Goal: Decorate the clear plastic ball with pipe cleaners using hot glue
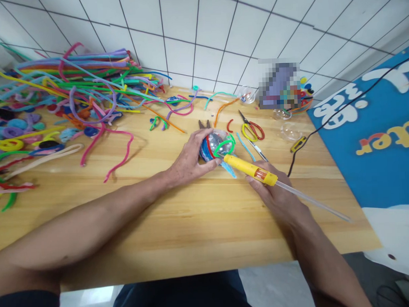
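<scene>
A ball point(212, 148) and a glue gun point(241, 165), one each, over a bench point(180, 226).
Mid-bench, the left hand's point(186, 162) fingers clamp the ball; the right hand's point(281, 193) wrap the gun. A slip might burn the left thumb point(210, 165). Scissors point(248, 124), one pair, two o'clock; pipe cleaners point(87, 66), uncountable, ten.

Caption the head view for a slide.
Left hand holds a partly wrapped ball; right hand points a yellow glue gun at its green loop.
</scene>
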{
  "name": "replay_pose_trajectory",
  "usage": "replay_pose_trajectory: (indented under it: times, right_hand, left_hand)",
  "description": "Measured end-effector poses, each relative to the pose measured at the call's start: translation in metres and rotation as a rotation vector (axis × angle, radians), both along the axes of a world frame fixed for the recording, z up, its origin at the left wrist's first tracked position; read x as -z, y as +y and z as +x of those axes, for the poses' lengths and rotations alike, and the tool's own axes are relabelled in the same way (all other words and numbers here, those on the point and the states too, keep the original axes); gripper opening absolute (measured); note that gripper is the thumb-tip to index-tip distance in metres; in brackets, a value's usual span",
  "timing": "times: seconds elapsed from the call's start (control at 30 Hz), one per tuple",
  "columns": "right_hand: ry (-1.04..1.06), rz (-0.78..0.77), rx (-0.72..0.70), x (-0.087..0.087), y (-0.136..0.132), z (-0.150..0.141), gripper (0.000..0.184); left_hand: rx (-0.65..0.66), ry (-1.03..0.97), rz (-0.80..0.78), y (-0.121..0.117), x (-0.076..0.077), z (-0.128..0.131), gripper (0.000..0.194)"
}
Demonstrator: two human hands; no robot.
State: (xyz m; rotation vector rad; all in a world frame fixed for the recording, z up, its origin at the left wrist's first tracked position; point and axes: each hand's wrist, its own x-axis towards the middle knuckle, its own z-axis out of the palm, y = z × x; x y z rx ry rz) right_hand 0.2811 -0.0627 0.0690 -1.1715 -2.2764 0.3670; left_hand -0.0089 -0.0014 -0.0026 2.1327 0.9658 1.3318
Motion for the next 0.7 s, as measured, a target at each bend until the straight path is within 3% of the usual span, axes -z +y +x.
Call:
replay_pose_trajectory:
  times: [0.7]
  right_hand:
    - [0.005, -0.008, 0.015, -0.0006, 0.0004, -0.0019, 0.007]
  left_hand:
    - [0.007, 0.003, 0.036, 0.0015, 0.0016, -0.0001, 0.082]
